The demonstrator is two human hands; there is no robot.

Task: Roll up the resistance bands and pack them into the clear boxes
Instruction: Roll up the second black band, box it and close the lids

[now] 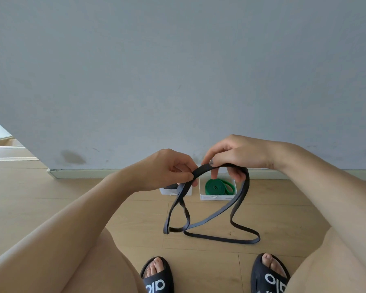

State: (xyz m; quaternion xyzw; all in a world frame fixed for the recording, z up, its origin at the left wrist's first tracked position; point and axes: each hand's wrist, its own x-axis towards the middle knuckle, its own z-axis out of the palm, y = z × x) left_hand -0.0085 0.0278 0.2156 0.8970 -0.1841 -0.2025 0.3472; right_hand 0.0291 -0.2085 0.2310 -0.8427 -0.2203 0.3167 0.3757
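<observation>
A pale wood floor (51, 197) runs up to a grey wall (178, 60), with two clear boxes set at its foot, near the person's reach. The left hand (167, 168) pinches one end of the top span of a dark grey resistance band (209, 220), probably to anchor the start of a roll. Behind it stands the left box (187, 192), mostly hidden; something dark lies inside, but I cannot tell what. The right box (218, 197) holds a green band (218, 187), already coiled. The right hand (232, 159) curls its fingers around the same span, which arches between the hands. The rest dangles in twisted loops onto the floor, still unrolled. Black slippers (156, 275) are cut off below.
</observation>
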